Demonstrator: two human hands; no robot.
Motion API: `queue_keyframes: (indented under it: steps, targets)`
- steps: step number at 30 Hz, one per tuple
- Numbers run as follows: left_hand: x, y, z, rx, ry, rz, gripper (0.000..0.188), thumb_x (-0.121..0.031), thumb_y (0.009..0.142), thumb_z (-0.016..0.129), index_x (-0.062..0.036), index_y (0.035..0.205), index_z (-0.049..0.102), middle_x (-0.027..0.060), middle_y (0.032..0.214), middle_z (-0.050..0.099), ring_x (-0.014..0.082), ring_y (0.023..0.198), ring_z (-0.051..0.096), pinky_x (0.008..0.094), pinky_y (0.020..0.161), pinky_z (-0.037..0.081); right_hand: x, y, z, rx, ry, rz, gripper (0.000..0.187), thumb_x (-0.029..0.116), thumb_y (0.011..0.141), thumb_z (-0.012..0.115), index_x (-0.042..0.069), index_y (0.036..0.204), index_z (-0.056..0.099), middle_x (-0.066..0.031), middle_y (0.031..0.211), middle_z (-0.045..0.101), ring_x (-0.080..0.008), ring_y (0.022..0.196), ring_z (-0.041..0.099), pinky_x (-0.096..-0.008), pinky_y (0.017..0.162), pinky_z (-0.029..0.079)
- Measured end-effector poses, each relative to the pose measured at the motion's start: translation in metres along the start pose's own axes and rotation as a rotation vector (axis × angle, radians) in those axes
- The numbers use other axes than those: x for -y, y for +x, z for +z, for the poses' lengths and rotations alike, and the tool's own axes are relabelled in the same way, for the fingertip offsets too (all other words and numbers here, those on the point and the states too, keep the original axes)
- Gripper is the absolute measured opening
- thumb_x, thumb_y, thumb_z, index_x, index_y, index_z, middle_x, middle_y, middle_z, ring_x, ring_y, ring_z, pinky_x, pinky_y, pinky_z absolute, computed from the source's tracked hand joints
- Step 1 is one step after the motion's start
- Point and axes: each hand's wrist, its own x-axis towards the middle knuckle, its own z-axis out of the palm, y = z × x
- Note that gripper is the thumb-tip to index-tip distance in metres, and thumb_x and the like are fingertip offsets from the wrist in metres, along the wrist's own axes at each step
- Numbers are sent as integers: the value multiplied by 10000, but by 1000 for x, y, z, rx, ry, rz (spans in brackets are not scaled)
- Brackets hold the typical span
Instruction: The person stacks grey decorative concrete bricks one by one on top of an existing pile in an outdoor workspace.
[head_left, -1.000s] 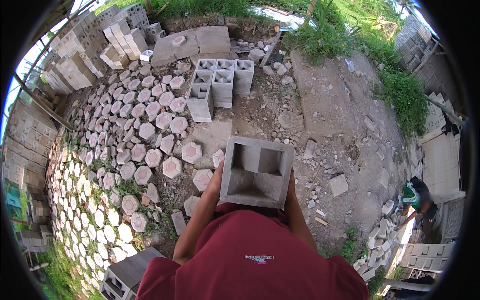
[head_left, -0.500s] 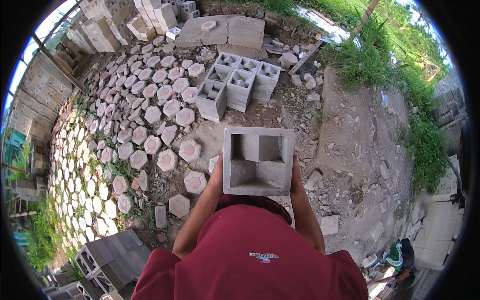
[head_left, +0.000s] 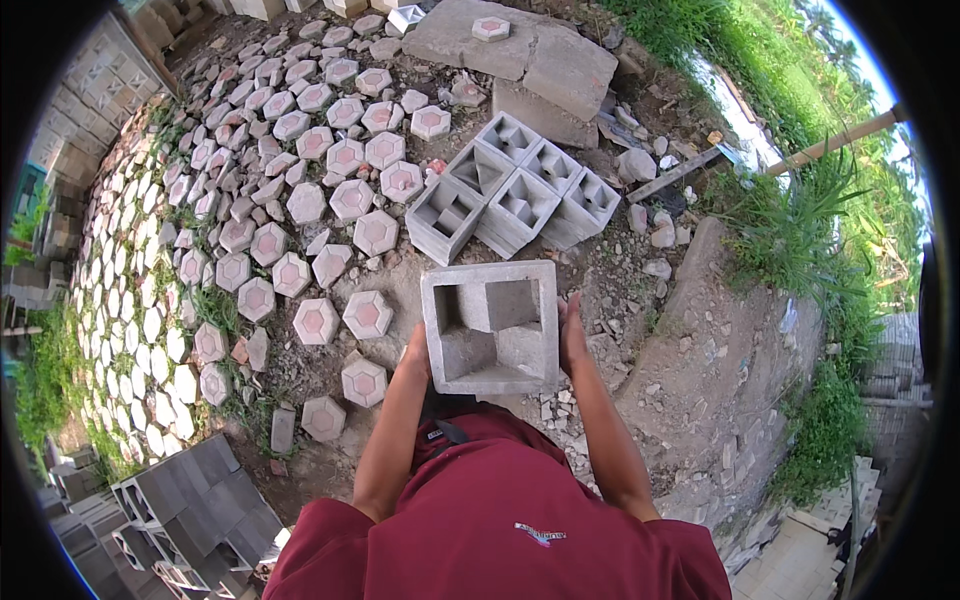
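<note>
Between my two hands I carry a square, grey, hollow concrete block in front of my body, its open face with angled inner partitions turned up toward me. My left hand presses against the block's left side. On the opposite side my right hand grips it, fingers pointing away from me and partly hidden behind the wall. Just beyond the carried block, a tight group of similar concrete blocks stands on the ground, open faces up.
Hexagonal pavers with pinkish centres cover the ground on the left. Cracked concrete slabs lie at the far side, one paver on top. More grey blocks are stacked at the near left. Rubble and a dirt mound lie to the right.
My view has turned and come closer to the group of blocks, which now sits right beyond the one I hold. Both hands keep hold of the block.
</note>
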Motion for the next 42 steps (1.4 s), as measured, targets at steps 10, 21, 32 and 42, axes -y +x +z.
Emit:
queue_keyframes:
  steps: [10,21,32,42]
  targets:
    - [-74,125,8,-366,-178,46,580,-472,944,270,-28,1255,477,157,1147,582,291,1014,583,414,887,474,59,231,44,108,-79,435,759,642,886,279,6,1251,474,-103,1155,572,-223,1060,525,-347,950,381]
    - [-84,279,-15,-566,-424,238,525,-406,964,325,-46,1336,407,107,1320,466,251,1196,447,371,1008,350,18,450,38,236,-112,731,600,516,924,344,73,1319,433,-68,1286,497,-239,1168,471,-355,999,354]
    - [-80,407,-105,-704,-510,206,641,-491,946,302,-27,1388,298,153,1387,367,297,1227,418,393,1025,340,-63,595,54,234,-435,615,462,443,944,382,73,1134,582,3,1013,585,-98,938,518,-272,831,388]
    - [-56,443,-137,-769,-561,269,658,-507,937,329,-38,1397,284,115,1404,355,266,1271,369,376,1049,307,-94,637,40,69,-649,492,368,325,911,540,-8,829,673,7,789,601,-78,705,505,-237,631,372]
